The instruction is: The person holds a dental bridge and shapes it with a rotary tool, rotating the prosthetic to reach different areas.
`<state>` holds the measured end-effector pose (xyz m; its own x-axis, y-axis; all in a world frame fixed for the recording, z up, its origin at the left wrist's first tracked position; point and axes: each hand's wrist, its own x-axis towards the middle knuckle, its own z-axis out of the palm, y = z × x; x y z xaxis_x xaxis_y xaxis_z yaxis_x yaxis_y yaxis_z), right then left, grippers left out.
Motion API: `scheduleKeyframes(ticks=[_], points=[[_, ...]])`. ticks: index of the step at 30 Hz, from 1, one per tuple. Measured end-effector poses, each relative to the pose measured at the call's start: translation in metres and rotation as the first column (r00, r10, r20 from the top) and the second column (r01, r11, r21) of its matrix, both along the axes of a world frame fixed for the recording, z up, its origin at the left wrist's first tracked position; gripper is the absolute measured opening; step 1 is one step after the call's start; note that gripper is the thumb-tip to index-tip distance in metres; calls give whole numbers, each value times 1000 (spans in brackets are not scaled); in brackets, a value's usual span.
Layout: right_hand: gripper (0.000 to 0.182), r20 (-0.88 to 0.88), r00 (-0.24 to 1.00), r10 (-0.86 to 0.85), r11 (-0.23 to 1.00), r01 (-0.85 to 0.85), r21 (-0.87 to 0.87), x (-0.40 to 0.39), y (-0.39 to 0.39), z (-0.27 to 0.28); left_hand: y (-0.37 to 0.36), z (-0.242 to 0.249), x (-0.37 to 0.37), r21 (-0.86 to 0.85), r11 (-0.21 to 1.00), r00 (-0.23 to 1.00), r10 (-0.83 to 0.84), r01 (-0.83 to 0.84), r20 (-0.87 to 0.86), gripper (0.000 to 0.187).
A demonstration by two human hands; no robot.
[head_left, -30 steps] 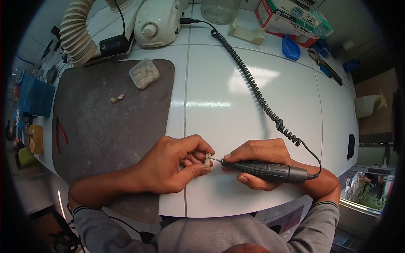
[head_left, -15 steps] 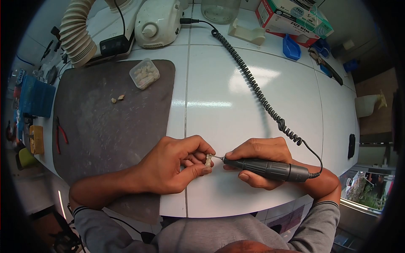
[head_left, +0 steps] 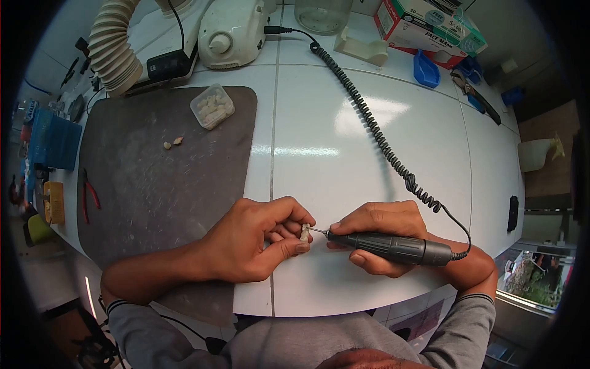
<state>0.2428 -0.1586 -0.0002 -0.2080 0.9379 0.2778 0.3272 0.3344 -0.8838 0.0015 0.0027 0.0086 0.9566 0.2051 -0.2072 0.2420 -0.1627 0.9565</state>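
Note:
Between the thumb and fingers of my left hand (head_left: pixel 261 240) is a small whitish piece (head_left: pixel 304 232), at the front edge of the table. My right hand (head_left: pixel 384 227) is wrapped round a black rotary handpiece (head_left: pixel 393 247) that points left. Its thin metal bit (head_left: pixel 319 230) reaches the upper part of the piece; whether it touches cannot be made out. A coiled black cord (head_left: pixel 375 129) runs from the handpiece up to a white control unit (head_left: pixel 230 37). On the grey mat (head_left: pixel 135 184) stands a clear box (head_left: pixel 212 106) of whitish pieces, with two small fragments (head_left: pixel 173 143) below it.
Red-handled pliers (head_left: pixel 90 194) lie at the mat's left edge. A ribbed hose (head_left: pixel 114 52) hangs at the back left. Blue (head_left: pixel 55 140) and yellow (head_left: pixel 54 203) baskets stand far left. At the back right are a face mask box (head_left: pixel 409 37) and a blue tray (head_left: pixel 425 69).

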Motion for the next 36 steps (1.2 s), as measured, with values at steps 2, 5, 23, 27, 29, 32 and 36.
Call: scheduleKeyframes(ticks=[2,5,23,27,29,32,36], points=[[36,-1,1000,1,1000,-1,4,0,0,-1,0,0,0,8,1000,1000,0,0,-8,31],[36,-3,1000,2,1000,-2,5,-1,0,-1,0,0,0,2,1000,1000,2,-2,-1,31],[36,7,1000,-16,1000,16,-22,0,0,0,0,-1,0,1,1000,1000,-6,6,-1,31],[36,-3,1000,-10,1000,10,-18,1,-1,-2,0,1,0,6,1000,1000,-6,6,-5,32],[36,1,1000,-7,1000,7,-16,1,-1,-1,0,1,0,-1,1000,1000,-8,8,0,32],[36,-1,1000,-5,1000,5,-9,0,0,0,0,-1,0,-2,1000,1000,-3,3,10,31],[36,-4,1000,2,1000,-2,-9,0,0,-1,0,0,0,-2,1000,1000,-4,4,7,31]])
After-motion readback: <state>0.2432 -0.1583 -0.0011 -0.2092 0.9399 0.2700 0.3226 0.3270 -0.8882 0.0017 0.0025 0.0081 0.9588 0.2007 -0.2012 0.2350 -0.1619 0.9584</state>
